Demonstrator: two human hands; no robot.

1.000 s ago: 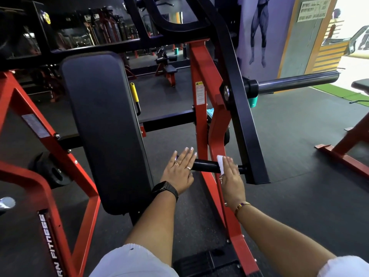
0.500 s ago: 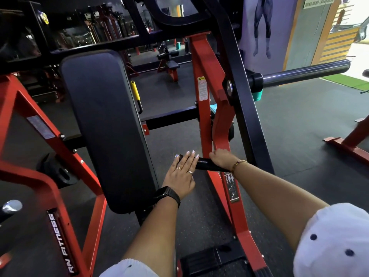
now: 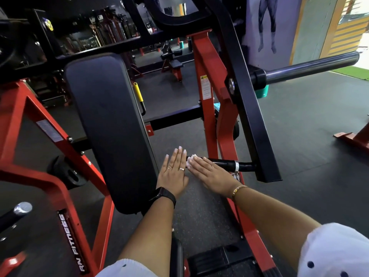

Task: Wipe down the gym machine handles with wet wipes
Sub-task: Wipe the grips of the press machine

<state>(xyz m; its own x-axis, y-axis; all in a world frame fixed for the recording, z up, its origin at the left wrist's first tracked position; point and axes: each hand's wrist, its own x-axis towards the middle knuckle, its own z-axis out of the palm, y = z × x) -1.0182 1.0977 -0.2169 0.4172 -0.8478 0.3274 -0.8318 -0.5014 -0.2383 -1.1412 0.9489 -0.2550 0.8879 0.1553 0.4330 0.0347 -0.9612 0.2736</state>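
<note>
A short black handle (image 3: 227,163) sticks out leftward from the black lever arm (image 3: 257,136) of a red gym machine. My right hand (image 3: 209,174) lies flat over the handle's free end and presses a white wet wipe (image 3: 191,159) onto it; only a corner of the wipe shows beyond the fingertips. My left hand (image 3: 174,172) rests flat with straight fingers against the tip of the handle, just left of the wipe, holding nothing.
A tall black back pad (image 3: 107,126) stands close on the left. Red frame tubes (image 3: 211,108) rise behind the handle and at far left (image 3: 40,124). A steel weight horn (image 3: 311,67) juts right at upper height. Dark rubber floor (image 3: 309,136) spreads to the right.
My right hand has slid left along the handle from near the lever arm to its free end, next to my left hand. The left hand has stayed at the tip.
</note>
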